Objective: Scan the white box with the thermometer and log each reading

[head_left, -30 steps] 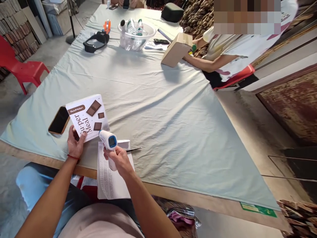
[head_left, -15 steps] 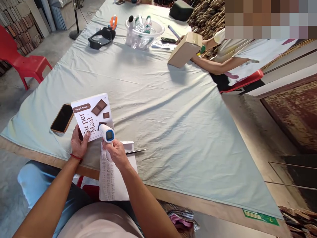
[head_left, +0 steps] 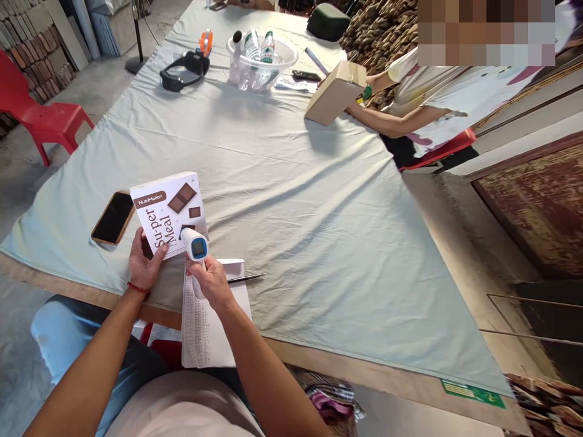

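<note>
My left hand point(head_left: 146, 261) grips the lower left corner of a white box point(head_left: 159, 188) printed with chocolate pieces and "NutriMotion". The box is tilted up off the cloth. In my right hand point(head_left: 212, 280) is a white infrared thermometer point(head_left: 198, 247) with a blue-rimmed screen facing me. Its front end overlaps the box's lower right part; whether they touch I cannot tell. Beneath my right hand a notebook point(head_left: 228, 346) with handwritten lines overhangs the table edge. A pen point(head_left: 248, 278) lies across its top right. Left of the box lies a phone point(head_left: 113, 217) with a dark screen.
A pale cloth covers the table point(head_left: 319, 243). Toward the far end are a black headset-like strap point(head_left: 184, 71), an orange tape dispenser point(head_left: 206, 42) and a clear basin point(head_left: 232, 60) holding bottles. At right, another person's hands hold a cardboard box point(head_left: 334, 94). A red chair point(head_left: 59, 118) stands left.
The view has shifted slightly, so things on the table sit a little further left. Both my hands keep their hold on the box and thermometer, nearly still.
</note>
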`<action>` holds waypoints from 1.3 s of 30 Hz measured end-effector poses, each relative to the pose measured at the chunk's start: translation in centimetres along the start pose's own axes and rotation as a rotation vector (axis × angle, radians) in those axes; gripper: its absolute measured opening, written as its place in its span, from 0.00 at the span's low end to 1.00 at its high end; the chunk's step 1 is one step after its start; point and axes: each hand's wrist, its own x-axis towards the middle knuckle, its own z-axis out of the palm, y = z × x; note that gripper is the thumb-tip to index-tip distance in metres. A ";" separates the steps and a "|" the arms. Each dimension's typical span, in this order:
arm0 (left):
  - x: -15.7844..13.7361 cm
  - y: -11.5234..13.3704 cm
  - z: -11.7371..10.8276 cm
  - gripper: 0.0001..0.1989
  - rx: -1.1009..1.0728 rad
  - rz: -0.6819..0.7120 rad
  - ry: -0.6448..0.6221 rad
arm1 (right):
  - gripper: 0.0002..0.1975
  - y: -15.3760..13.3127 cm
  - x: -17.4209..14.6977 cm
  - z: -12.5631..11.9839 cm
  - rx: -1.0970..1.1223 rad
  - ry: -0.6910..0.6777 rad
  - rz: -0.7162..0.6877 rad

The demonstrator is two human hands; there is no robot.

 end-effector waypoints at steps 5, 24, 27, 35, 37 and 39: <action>-0.1 -0.1 -0.2 0.39 0.207 0.105 0.079 | 0.11 -0.5 -1.6 -1.0 0.026 -0.006 -0.008; -5.8 3.7 0.9 0.13 0.513 0.606 -0.339 | 0.14 -0.6 -7.7 -9.6 -0.108 0.215 0.024; -6.2 3.5 1.5 0.13 0.552 0.651 -0.516 | 0.15 -0.4 -7.9 -9.8 -0.112 0.198 0.033; -6.6 3.0 1.8 0.14 0.637 0.650 -0.592 | 0.17 0.8 -8.7 -10.8 -0.149 0.181 0.056; -6.6 3.0 1.8 0.14 0.635 0.656 -0.590 | 0.18 1.4 -8.5 -11.2 -0.196 0.165 0.034; -6.7 3.1 1.9 0.15 0.633 0.645 -0.592 | 0.20 2.4 -8.0 -12.3 -0.322 0.231 -0.046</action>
